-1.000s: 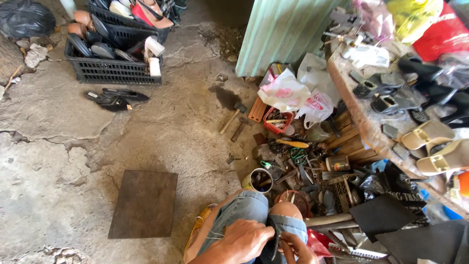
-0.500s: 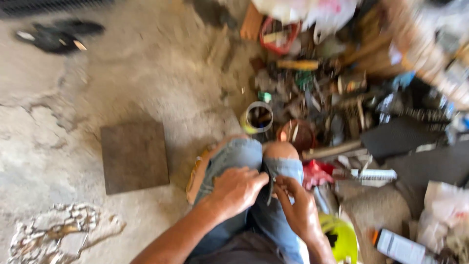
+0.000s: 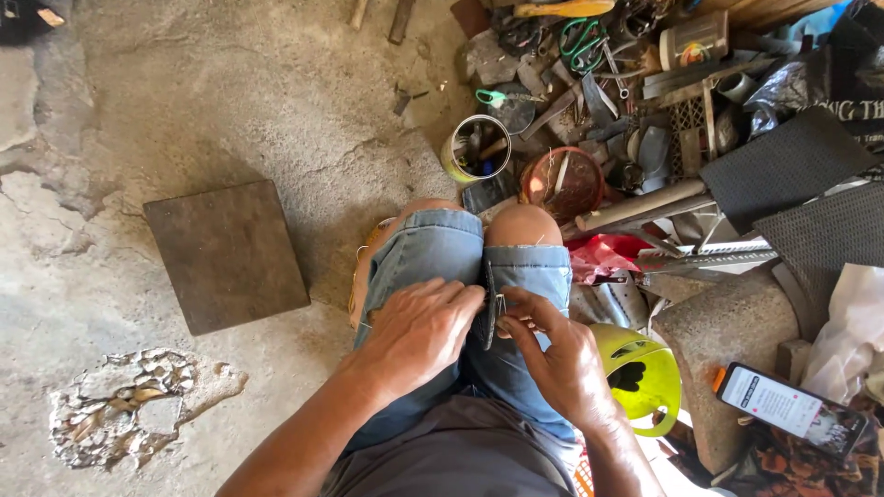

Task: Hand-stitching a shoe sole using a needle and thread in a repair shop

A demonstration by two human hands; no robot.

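Two hands have settled at the lap, lower centre; the left hand (image 3: pixel 419 331) presses a dark sole piece (image 3: pixel 486 308) wedged upright between the knees; the right hand (image 3: pixel 557 354) fingers (image 3: pixel 516 324) pinch together at its edge, where half a second ago they hovered loosely.

A dark, flat piece of sole-like material (image 3: pixel 486 304) stood on edge between the person's knees, clamped by the denim shorts on both sides. It ran lengthwise along the gap between the thighs, only its thin black edge and a narrow strip of its side showing. A thin metal needle or awl (image 3: pixel 509 322) touched its right side, lying nearly level; its tip was hidden.
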